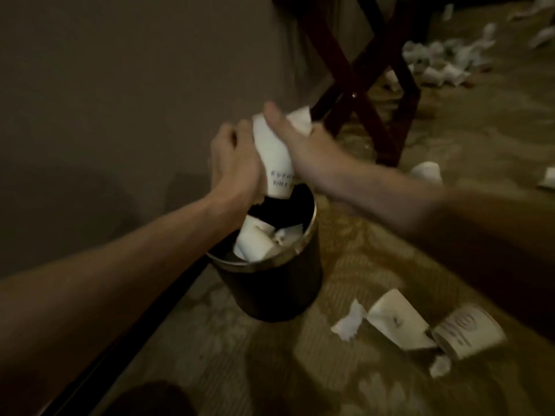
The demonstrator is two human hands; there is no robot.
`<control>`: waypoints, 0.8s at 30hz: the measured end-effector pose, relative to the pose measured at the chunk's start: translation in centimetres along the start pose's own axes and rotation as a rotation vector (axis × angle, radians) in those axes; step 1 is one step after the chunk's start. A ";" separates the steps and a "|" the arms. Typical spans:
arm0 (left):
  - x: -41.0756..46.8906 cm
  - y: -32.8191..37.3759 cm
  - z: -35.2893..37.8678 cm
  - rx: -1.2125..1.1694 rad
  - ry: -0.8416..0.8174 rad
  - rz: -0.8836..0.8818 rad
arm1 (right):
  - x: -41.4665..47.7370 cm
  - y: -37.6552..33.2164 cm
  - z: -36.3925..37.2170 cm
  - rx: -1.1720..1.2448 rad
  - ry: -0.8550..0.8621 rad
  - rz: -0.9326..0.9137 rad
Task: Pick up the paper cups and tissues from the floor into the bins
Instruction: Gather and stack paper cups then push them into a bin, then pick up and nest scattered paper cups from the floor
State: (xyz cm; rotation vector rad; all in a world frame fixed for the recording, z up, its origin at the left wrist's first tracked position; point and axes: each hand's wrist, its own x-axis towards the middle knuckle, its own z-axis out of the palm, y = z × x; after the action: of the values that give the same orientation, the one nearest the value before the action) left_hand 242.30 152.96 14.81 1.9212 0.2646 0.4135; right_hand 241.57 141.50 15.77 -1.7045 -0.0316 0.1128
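A dark round bin [271, 291] stands on the carpet by the wall, with several white cups and tissues inside. Just above its rim a white paper cup [274, 159] with printed letters is held between both hands. My left hand [232, 163] grips its left side with curled fingers. My right hand [295, 144] grips its right side, and a white tissue or second cup [300, 120] shows behind its fingers. On the floor to the right of the bin lie two paper cups [396, 321] [468, 333] and a torn tissue [350, 321].
A dark red wooden folding stand [366, 85] rises behind the bin. More cups and tissues litter the carpet at the far right [444, 60] and near the stand's foot [426, 171]. A plain wall [120, 100] with a dark baseboard runs along the left.
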 end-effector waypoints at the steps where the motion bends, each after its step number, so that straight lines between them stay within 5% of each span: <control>1: 0.6 -1.0 -0.5 0.023 0.013 -0.002 | 0.7 1.4 1.3 -0.035 -0.018 0.027; 6: 0.8 -8.6 -1.2 0.214 -0.044 -0.045 | 2.0 7.7 3.7 -0.489 -0.121 0.147; 12: 1.6 -11.0 -1.7 0.435 -0.159 -0.138 | 2.1 10.1 3.3 -1.031 -0.128 -0.146; 17: 2.1 -11.0 -2.2 0.618 -0.229 -0.141 | 1.5 10.2 1.1 -1.030 -0.138 -0.184; 24: -0.2 -8.3 -3.9 0.711 -0.297 0.327 | -2.3 9.2 -2.6 -0.896 -0.138 -0.360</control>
State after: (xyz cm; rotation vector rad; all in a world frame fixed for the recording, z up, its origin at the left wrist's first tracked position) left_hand 240.64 159.36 8.43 2.7063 -0.1265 0.2537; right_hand 239.15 137.47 7.18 -2.5450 -0.5607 -0.0704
